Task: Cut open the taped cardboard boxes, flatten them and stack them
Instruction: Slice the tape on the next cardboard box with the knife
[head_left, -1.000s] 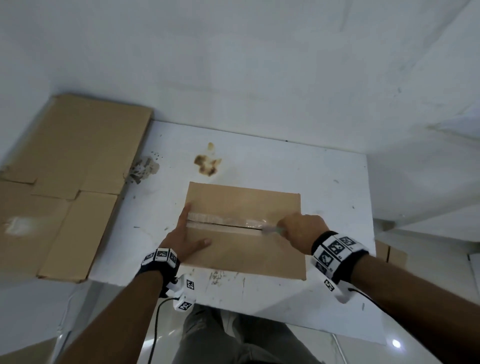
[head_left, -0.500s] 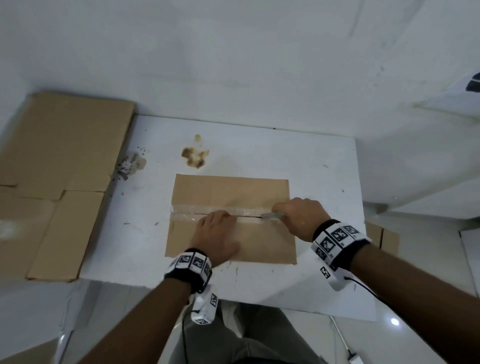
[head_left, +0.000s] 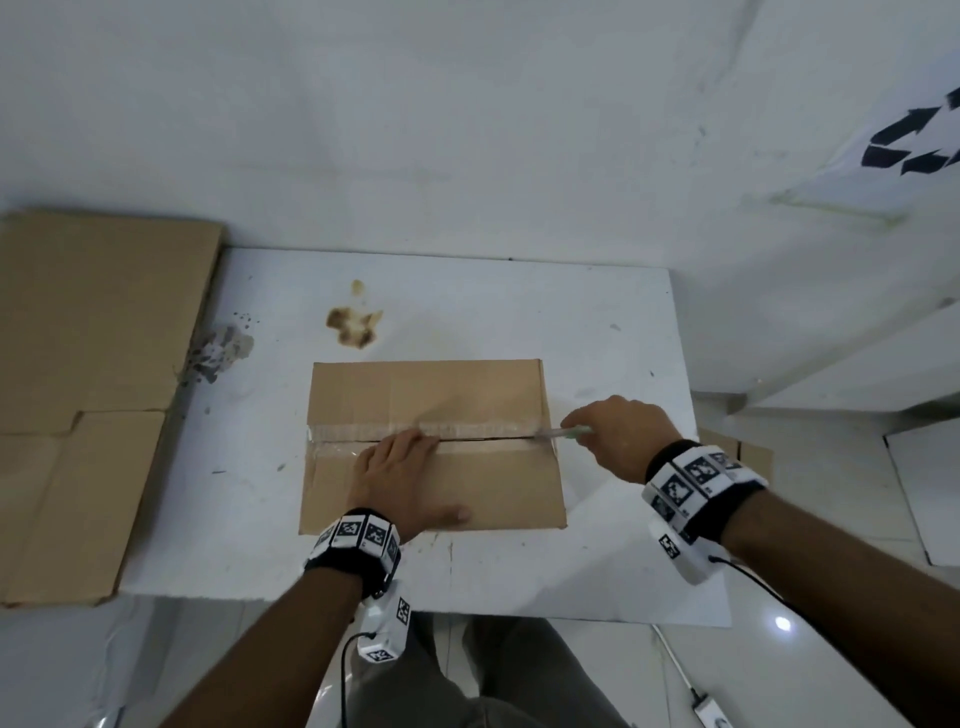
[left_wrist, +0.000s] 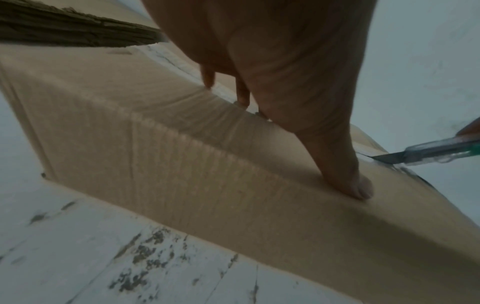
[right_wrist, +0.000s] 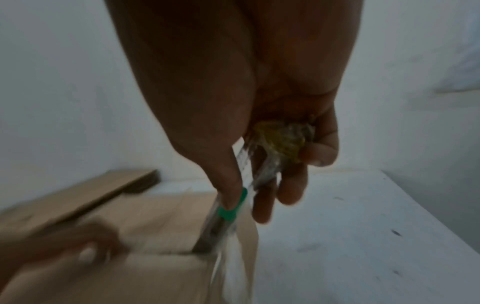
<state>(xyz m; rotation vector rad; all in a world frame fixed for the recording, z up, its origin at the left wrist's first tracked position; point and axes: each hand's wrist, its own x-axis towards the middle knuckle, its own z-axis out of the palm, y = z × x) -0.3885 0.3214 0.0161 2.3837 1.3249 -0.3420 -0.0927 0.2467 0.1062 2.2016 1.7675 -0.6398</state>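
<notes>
A brown cardboard box (head_left: 467, 395) stands on the white table (head_left: 597, 338), with clear tape (head_left: 478, 430) along its top seam. My left hand (head_left: 400, 478) lies flat on the near flap, fingers at the seam and thumb (left_wrist: 348, 179) pressing the cardboard (left_wrist: 182, 164). My right hand (head_left: 618, 431) grips a clear and green utility knife (head_left: 563, 432) at the box's right edge. Its blade (left_wrist: 387, 159) is at the end of the seam, also seen as the knife (right_wrist: 228, 214) entering the box top (right_wrist: 161, 216). A crumpled wad of tape (right_wrist: 281, 142) sits in the right palm.
Flattened cardboard sheets (head_left: 88, 374) lie stacked left of the table. A brown stain (head_left: 353, 325) and grey scuffs (head_left: 218, 353) mark the tabletop. More cardboard (head_left: 737, 452) shows below the table's right edge. A white wall (head_left: 467, 130) stands behind.
The right hand has drawn the knife rightward along the taped seam to the box's right edge. The left hand moved from the box's left end to the middle of the near flap.
</notes>
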